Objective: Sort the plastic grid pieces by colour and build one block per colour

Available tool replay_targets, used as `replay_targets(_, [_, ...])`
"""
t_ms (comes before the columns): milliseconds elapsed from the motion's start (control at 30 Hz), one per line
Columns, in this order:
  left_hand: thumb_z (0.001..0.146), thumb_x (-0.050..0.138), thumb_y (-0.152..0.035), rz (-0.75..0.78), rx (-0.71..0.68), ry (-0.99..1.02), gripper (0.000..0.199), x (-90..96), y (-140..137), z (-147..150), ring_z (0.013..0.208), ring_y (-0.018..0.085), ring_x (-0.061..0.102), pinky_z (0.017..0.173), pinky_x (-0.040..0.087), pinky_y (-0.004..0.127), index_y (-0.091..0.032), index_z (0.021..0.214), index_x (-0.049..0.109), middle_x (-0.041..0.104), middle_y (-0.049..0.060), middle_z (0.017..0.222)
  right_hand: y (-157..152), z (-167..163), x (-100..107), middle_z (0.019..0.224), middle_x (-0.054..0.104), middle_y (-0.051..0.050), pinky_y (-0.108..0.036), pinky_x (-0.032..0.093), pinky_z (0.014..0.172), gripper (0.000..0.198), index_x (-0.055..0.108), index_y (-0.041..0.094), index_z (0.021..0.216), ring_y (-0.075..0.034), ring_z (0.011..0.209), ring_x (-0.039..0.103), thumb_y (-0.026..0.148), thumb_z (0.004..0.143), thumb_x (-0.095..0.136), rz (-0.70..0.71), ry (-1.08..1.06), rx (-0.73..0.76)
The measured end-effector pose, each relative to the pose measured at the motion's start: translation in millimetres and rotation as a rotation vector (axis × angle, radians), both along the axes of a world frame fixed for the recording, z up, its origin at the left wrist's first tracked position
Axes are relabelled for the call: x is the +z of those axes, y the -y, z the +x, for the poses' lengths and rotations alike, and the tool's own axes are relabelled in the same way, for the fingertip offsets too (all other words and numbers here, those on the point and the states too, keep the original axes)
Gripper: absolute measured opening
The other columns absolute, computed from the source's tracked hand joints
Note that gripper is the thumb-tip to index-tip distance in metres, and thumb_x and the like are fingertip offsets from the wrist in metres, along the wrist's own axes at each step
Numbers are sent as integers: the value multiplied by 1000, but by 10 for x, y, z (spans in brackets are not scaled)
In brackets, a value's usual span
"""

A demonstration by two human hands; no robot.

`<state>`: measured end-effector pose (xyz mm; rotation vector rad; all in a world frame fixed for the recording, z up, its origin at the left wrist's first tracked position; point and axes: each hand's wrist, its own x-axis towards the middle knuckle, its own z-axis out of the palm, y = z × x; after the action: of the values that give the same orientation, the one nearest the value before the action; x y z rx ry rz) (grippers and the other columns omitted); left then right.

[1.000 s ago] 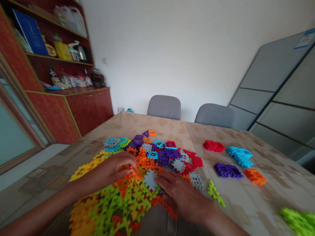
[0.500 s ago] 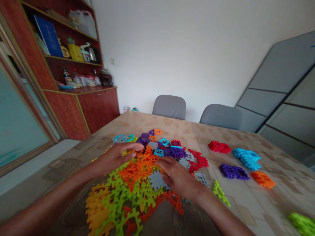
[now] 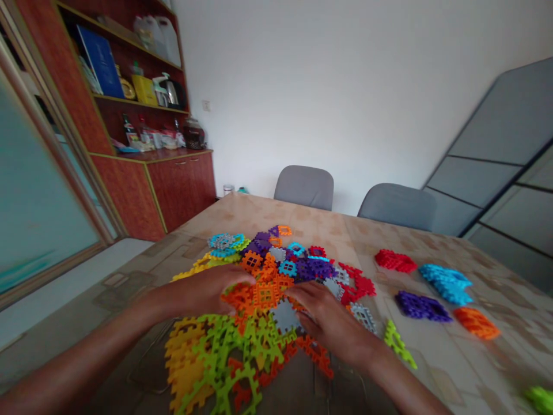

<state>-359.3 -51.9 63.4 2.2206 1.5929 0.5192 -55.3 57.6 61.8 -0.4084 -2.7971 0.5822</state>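
Note:
A loose pile of flat plastic interlocking pieces with toothed edges lies in front of me. My left hand [image 3: 209, 288] is at its middle, thumb and fingers curled round some orange interlocking pieces [image 3: 237, 297]. Beside these lies an orange window-shaped piece [image 3: 264, 295]. My right hand [image 3: 326, 317] rests low over the pile, its thumb apart from its fingers, fingertips by the orange pieces and a plain grey square piece [image 3: 284, 317]. Lime green pieces [image 3: 242, 340] and yellow pieces [image 3: 185, 369] spread nearer to me. Purple pieces [image 3: 313, 268] lie beyond the right hand.
To the right sit sorted stacks: red [image 3: 395, 260], light blue [image 3: 446, 282], purple [image 3: 423, 305] and orange [image 3: 476, 323]. A lime triangular piece [image 3: 400, 344] lies nearer. Two grey chairs [image 3: 305, 185] stand behind the patterned table [image 3: 345, 227]. A wooden cabinet [image 3: 181, 190] is at the left.
My left hand has come down and nearer, closing round orange pieces. The right hand has stayed by the grey square. The whole view has shifted slightly.

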Motion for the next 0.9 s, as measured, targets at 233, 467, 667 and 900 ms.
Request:
replay_targets(233, [90,69,-32,7,27,-48,43,24,14,84,121,30,63,103,47,40,-27,133,63,67,7,133,156,386,26,124,68,-13,-48,51,100,41,62,20,136,-30,115,63,18,95,62,-46,201,-146])
replay_targets(467, [88,66,-23,-25,6,-69,38,165,103,139,113,28,67,96,52,38,-27,125,67,72,5,124,219,316,94,144,58,-17,-50,45,109,60,58,17,142,-35,129,55,24,85,77,-40,335,-123])
replay_targets(667, [96,66,-31,-26,-61,-60,42,217,160,240,127,29,61,106,47,39,-29,138,61,65,6,138,185,318,33,136,64,-16,-49,48,105,53,57,16,142,-34,123,58,17,90,68,-1,352,-109])
replay_targets(900, [93,73,-27,24,-99,-73,47,215,286,628,124,28,61,104,48,37,-35,138,60,65,3,137,101,387,128,122,69,-10,-42,51,96,56,63,23,136,-30,114,63,17,82,78,-66,329,-68])
